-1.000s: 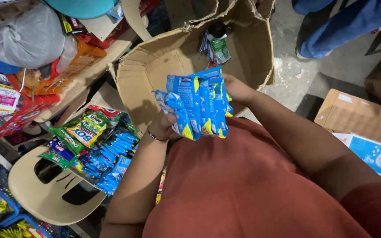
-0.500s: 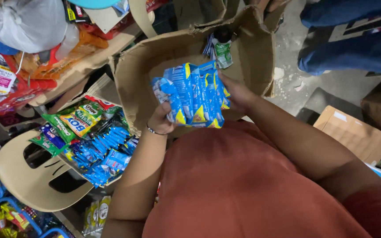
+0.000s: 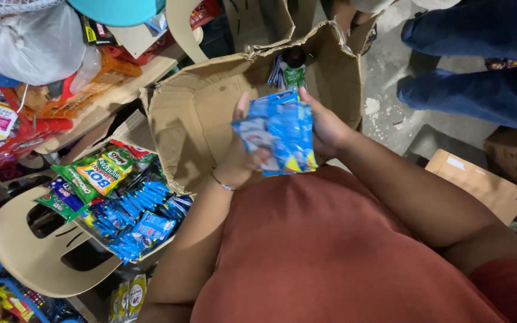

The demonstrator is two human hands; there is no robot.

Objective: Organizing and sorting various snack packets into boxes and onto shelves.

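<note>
I hold a stack of blue sachets (image 3: pixel 282 130) with yellow corners in front of my chest, above an open cardboard box (image 3: pixel 198 113). My left hand (image 3: pixel 242 157) grips the stack from the left side, thumb across its front. My right hand (image 3: pixel 325 127) closes on the stack from the right and behind. Deep in the box lie a few green and blue sachets (image 3: pixel 288 70).
A beige plastic chair (image 3: pixel 37 245) at left carries a pile of blue sachets (image 3: pixel 139 218) and green packets (image 3: pixel 94 173). Shelves of bagged goods fill the upper left. Another person's blue-trousered legs (image 3: pixel 480 66) stand at upper right. Flattened cardboard (image 3: pixel 474 185) lies at right.
The fanned-out sachets have been gathered into a tighter stack between both hands. My left hand has moved up and onto the front of the stack.
</note>
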